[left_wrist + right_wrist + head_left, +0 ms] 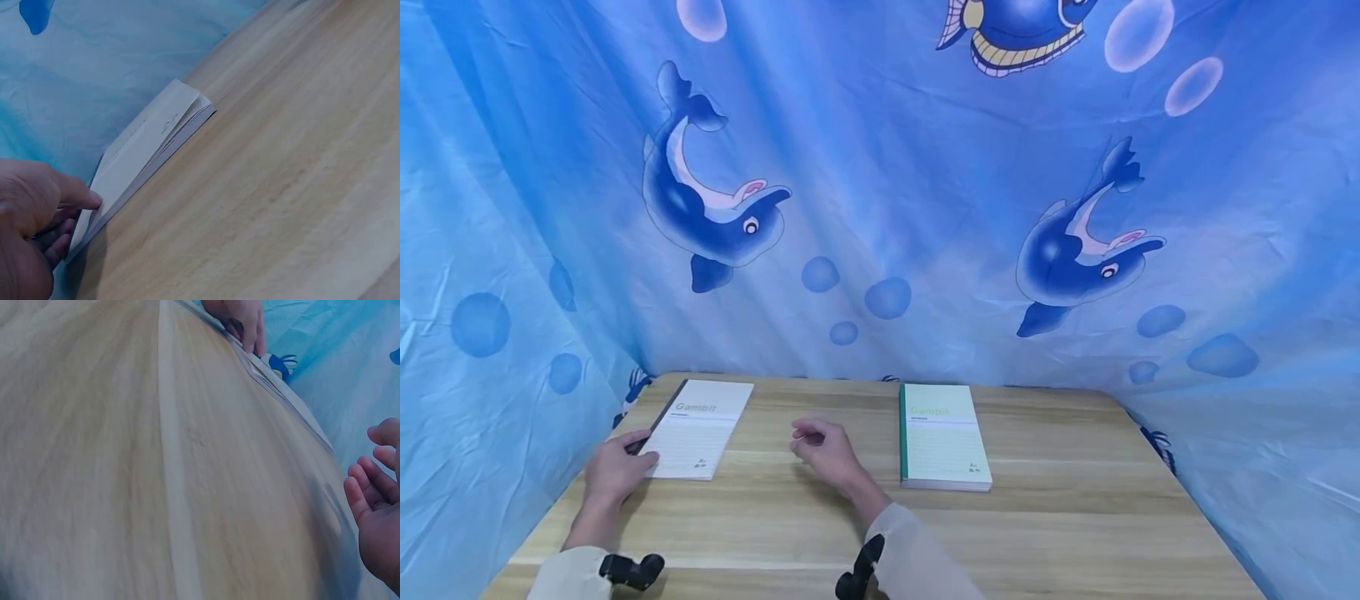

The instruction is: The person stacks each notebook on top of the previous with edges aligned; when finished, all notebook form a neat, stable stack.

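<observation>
At the table's left side lies a notebook [701, 429] with a white cover and a dark spine, printed "Gambit". My left hand [615, 468] pinches its near left corner, thumb on the cover and the other fingers at the spine side. In the left wrist view, the pages of that notebook [144, 150] part slightly at the far corner. My right hand [829, 454] is over the middle of the table, its fingers loosely bent and holding nothing. To its right lies a second "Gambit" notebook [945, 437], thicker-looking, with a pale cover and green spine.
Both notebooks lie on a wood-grain table [1060, 517]. A blue curtain [880, 208] printed with dolphins and bubbles hangs behind the table and along its sides. Black straps or mounts [632, 572] sit at both sleeve cuffs.
</observation>
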Demonstrator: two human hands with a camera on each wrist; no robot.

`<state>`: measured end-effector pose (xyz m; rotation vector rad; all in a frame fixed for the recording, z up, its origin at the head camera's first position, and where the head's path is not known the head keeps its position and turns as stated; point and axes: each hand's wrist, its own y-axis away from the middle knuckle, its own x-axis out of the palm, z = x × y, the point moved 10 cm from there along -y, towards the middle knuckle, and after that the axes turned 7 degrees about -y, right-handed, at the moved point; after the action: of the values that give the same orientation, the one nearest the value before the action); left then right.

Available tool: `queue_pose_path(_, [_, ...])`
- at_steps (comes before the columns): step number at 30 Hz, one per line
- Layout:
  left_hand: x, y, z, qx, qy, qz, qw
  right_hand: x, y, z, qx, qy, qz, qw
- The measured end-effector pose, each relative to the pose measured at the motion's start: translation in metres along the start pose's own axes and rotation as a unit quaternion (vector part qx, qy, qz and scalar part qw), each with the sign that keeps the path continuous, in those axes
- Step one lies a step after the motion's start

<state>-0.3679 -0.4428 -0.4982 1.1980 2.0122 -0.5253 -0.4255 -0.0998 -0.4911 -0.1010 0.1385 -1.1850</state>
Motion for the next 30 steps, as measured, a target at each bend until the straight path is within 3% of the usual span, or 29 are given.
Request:
queue_pose_path(11, [0.023, 0.018, -0.026, 0.053, -0.025, 0.057, 0.9966, 0.025, 0.001, -0.015, 0.02, -0.033, 0.009, 0.9992])
queue_pose_path(20, [0.035, 0.036, -0.049, 0.09, -0.031, 0.065, 0.9933, 0.032, 0.002, -0.017, 0.018, -0.026, 0.003, 0.9995])
queue_pose_path(25, [0.039, 0.04, -0.055, 0.093, -0.041, 0.069, 0.9925, 0.032, 0.003, -0.016, 0.022, -0.015, -0.001, 0.9996])
queue_pose_path(30, [0.04, 0.04, -0.05, 0.082, -0.031, 0.067, 0.9939, 0.031, 0.004, -0.014, 0.022, -0.013, -0.008, 0.9996])
